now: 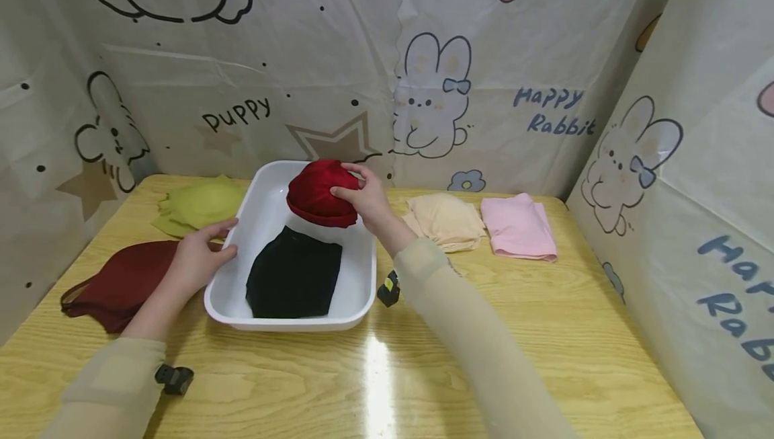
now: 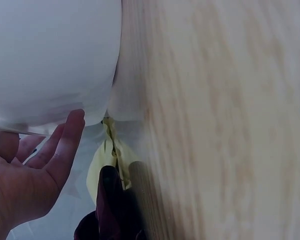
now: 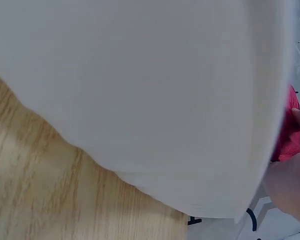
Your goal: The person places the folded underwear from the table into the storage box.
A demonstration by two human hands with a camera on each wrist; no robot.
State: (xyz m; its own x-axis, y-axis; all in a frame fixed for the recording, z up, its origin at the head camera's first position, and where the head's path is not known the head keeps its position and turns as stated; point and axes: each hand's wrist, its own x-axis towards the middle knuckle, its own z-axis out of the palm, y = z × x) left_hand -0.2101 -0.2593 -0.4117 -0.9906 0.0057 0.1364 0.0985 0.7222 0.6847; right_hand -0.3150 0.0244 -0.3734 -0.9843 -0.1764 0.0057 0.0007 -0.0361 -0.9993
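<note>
My right hand (image 1: pixel 370 200) pinches a red folded garment (image 1: pixel 320 193), rounded like a bra cup, over the far end of a white plastic basin (image 1: pixel 290 324). In the right wrist view, part of the red garment (image 3: pixel 291 132) shows beyond the basin wall (image 3: pixel 140 100). On the basin's left rim rests my left hand (image 1: pixel 196 257), the rim between thumb and fingers; its fingers lie along the outer wall in the left wrist view. A black folded garment (image 1: pixel 294 276) lies flat inside the basin, towards its near end.
Left of the basin lie a maroon strapped garment (image 1: pixel 130 277) and, behind it, a yellow-green one (image 1: pixel 202 200). To the right are a cream folded garment (image 1: pixel 447 220) and a pink one (image 1: pixel 519 227). Printed cloth walls (image 1: pixel 338 56) enclose the wooden table (image 1: pixel 423 351).
</note>
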